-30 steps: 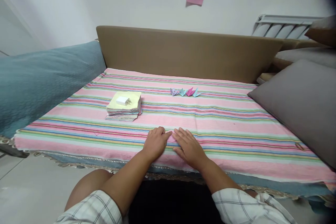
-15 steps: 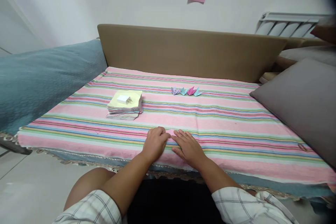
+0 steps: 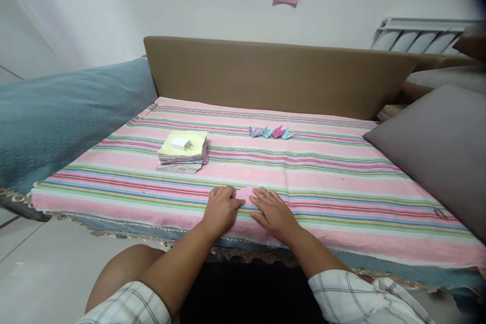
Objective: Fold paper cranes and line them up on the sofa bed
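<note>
Apparently four paper figures (image 3: 278, 132) are finished above centre, while your pink paper (image 3: 244, 194) below centre looks only partly folded, your left hand (image 3: 220, 210) curled at its edge, grip unclear, your right hand (image 3: 275, 215) flat opposite, the paper stack (image 3: 198, 140) left of centre seemingly unused.

Folded paper (image 3: 244, 194) pink; cloth (image 3: 243, 168) pink, multicolour stripes; origami cranes (image 3: 278, 132) lilac, aqua, magenta, aqua; paper stack (image 3: 198, 140) yellow-topped; plug adapter (image 3: 179, 143) white; cushion (image 3: 436, 134) grey.
</note>
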`<state>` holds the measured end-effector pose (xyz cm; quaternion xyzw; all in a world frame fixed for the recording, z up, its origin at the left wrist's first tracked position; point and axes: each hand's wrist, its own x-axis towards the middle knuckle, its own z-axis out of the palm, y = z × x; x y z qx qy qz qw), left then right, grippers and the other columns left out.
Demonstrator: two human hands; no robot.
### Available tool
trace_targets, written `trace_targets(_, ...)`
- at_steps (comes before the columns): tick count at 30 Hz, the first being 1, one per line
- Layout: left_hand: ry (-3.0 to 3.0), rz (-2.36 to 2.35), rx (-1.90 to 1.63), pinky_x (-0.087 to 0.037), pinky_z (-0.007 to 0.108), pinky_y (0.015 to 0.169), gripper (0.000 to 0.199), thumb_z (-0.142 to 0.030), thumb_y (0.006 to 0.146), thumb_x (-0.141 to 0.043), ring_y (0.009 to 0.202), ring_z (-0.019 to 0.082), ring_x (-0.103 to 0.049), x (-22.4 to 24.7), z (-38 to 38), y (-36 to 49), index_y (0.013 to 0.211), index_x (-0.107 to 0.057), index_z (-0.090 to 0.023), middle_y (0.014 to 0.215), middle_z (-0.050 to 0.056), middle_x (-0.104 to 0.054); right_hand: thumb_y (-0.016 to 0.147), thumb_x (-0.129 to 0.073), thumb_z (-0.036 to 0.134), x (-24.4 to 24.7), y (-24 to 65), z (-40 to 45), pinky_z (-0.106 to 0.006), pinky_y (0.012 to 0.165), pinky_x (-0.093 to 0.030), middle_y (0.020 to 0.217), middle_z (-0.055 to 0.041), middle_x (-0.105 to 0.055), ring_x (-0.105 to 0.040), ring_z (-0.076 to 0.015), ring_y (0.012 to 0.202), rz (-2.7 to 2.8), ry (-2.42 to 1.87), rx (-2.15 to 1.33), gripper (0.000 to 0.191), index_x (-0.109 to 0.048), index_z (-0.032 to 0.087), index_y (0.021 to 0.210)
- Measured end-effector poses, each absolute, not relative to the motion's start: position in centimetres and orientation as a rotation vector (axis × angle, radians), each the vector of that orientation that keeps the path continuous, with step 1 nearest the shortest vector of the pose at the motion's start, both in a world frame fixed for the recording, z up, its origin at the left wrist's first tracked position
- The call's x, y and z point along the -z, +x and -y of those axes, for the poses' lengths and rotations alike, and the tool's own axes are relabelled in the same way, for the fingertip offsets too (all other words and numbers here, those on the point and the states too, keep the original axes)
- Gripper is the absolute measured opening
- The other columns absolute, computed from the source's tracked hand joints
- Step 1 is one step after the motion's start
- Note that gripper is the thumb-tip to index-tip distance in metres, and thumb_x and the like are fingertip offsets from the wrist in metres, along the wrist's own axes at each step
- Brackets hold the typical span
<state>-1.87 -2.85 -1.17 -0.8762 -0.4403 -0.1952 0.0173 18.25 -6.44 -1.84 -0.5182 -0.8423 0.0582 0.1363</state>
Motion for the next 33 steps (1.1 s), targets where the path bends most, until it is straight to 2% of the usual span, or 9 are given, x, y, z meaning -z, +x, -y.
trace_targets(7,-2.63,1.503,0.589,-0.035,0.032,0.067,0.024,-0.022,0.084,-0.049,0.078,0.019,-0.047,0.8,2.1,-3.6,0.084,-0.072,-0.027,0.082,0.005,-0.052,0.093,-0.036,0.046,1.9,18.3,6.5,-0.048,0.11,-0.024,0.144,-0.0063,-0.037,-0.027,-0.0252,0.135,2.435,-1.494,-0.192,0.05,-0.044,0.021,0.134)
trace_targets(11,-2.645,1.567,0.616,-0.038,0.032,0.068,0.023,-0.016,0.079,-0.05,0.077,0.019,-0.049,0.3,2.0,-4.1,0.082,-0.071,-0.024,0.081,0.005,-0.053,0.093,-0.036,0.046,1.9,18.3,6.4,-0.047,0.11,-0.023,0.144,-0.0058,-0.037,-0.028,-0.0247,0.135,2.434,-1.493,-0.192,0.049,-0.045,0.021,0.134)
trace_targets(15,-2.614,1.609,0.796,-0.04,0.031,0.074,0.02,-0.01,0.074,-0.049,0.082,0.019,-0.051,-0.4,2.1,-3.6,0.081,-0.066,-0.017,0.084,0.006,-0.054,0.092,-0.037,0.046,2.0,18.3,6.5,-0.046,0.11,-0.024,0.143,-0.0053,-0.039,-0.029,-0.0243,0.134,2.422,-1.491,-0.177,0.048,-0.046,0.022,0.133)
trace_targets(18,-2.64,1.466,0.846,-0.037,0.035,0.081,0.023,-0.019,0.082,-0.048,0.089,0.02,-0.05,-0.3,2.3,-2.3,0.099,-0.063,-0.02,0.092,0.006,-0.057,0.092,-0.039,0.046,2.0,18.2,6.5,-0.046,0.109,-0.024,0.142,-0.0058,-0.04,-0.031,-0.0249,0.133,2.41,-1.487,-0.164,0.048,-0.047,0.022,0.132)
trace_targets(21,-2.697,1.36,0.712,-0.034,0.037,0.083,0.027,-0.025,0.087,-0.046,0.092,0.021,-0.05,0.3,2.4,-0.7,0.11,-0.06,-0.024,0.096,0.005,-0.059,0.092,-0.039,0.044,2.1,18.0,6.5,-0.046,0.108,-0.024,0.141,-0.0056,-0.043,-0.033,-0.0253,0.132,2.375,-1.489,-0.153,0.044,-0.05,0.022,0.129)
trace_targets(24,-2.657,1.432,0.57,-0.032,0.039,0.083,0.025,-0.027,0.088,-0.046,0.091,0.022,-0.05,0.7,2.3,0.2,0.108,-0.061,-0.025,0.094,0.005,-0.061,0.094,-0.037,0.038,2.0,17.7,6.2,-0.044,0.105,-0.027,0.134,-0.0037,-0.051,-0.039,-0.0238,0.127,2.278,-1.516,-0.146,0.036,-0.057,0.024,0.121)
trace_targets(28,-2.64,1.502,0.503,-0.03,0.04,0.082,0.023,-0.03,0.087,-0.047,0.091,0.022,-0.051,0.7,2.2,0.3,0.104,-0.063,-0.027,0.093,0.003,-0.063,0.093,-0.039,0.03,1.8,16.9,5.3,-0.044,0.102,-0.024,0.113,-0.0017,-0.065,-0.051,-0.0205,0.108,2.114,-1.597,-0.113,0.026,-0.064,0.025,0.101)
trace_targets(30,-2.64,1.517,0.497,-0.029,0.04,0.082,0.023,-0.03,0.087,-0.048,0.091,0.022,-0.051,0.6,2.1,0.2,0.103,-0.063,-0.027,0.093,0.003,-0.063,0.09,-0.044,0.028,1.7,16.4,5.0,-0.045,0.102,-0.022,0.107,-0.0022,-0.066,-0.053,-0.0199,0.102,2.073,-1.641,-0.061,0.024,-0.062,0.025,0.105)
trace_targets(33,-2.646,1.534,0.495,-0.029,0.039,0.081,0.023,-0.03,0.086,-0.048,0.092,0.022,-0.051,0.4,2.1,0.2,0.104,-0.064,-0.027,0.093,0.004,-0.063,0.087,-0.046,0.024,1.7,15.9,4.6,-0.045,0.101,-0.021,0.108,-0.0039,-0.064,-0.051,-0.0207,0.101,2.084,-1.669,0.043,0.033,-0.056,0.025,0.119)
